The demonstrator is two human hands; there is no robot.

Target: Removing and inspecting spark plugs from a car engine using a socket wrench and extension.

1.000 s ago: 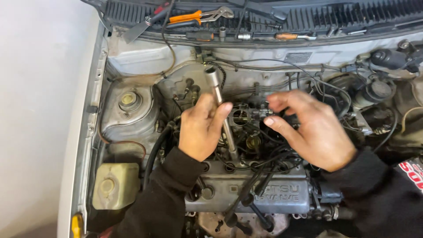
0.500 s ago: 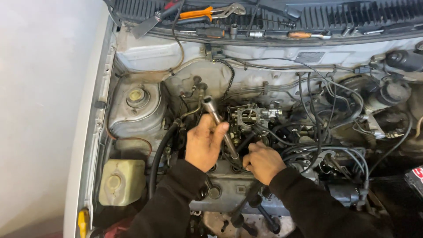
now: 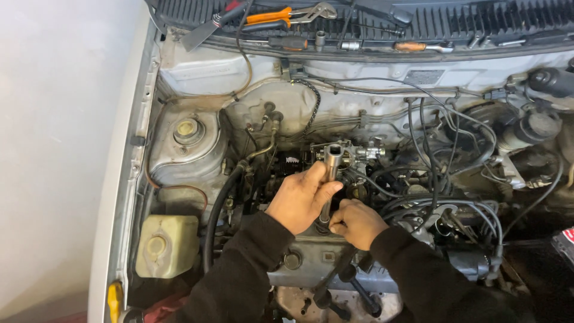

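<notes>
gripping the tube wrench (image 3: 330, 179), the left hand (image 3: 302, 200) has its fingers curled around the middle of the shaft, thumb laid along the metal. the right hand (image 3: 357, 222) is clenched lower down, just beside the foot of the tool, where it enters the top of the engine (image 3: 311, 251); whether those fingers actually pinch the shaft or only brace against it cannot be told, since the knuckles hide the contact. the wrench stands near upright, its long axis running from the valve cover up and slightly away from the person, and its open hexagonal top shows just in front of the carburettor (image 3: 353, 152). so the tool lies between the two hands, the left higher on it and wrapped fully, the right lower and nearer the socket end. black ignition leads (image 3: 412, 206) fan out to the right of the hands, well clear of the shaft. a pale coolant bottle (image 3: 166, 245) sits at the left corner of the bay, and orange-handled pliers (image 3: 281, 15) rest on the cowl at the top, well apart from the work.
</notes>
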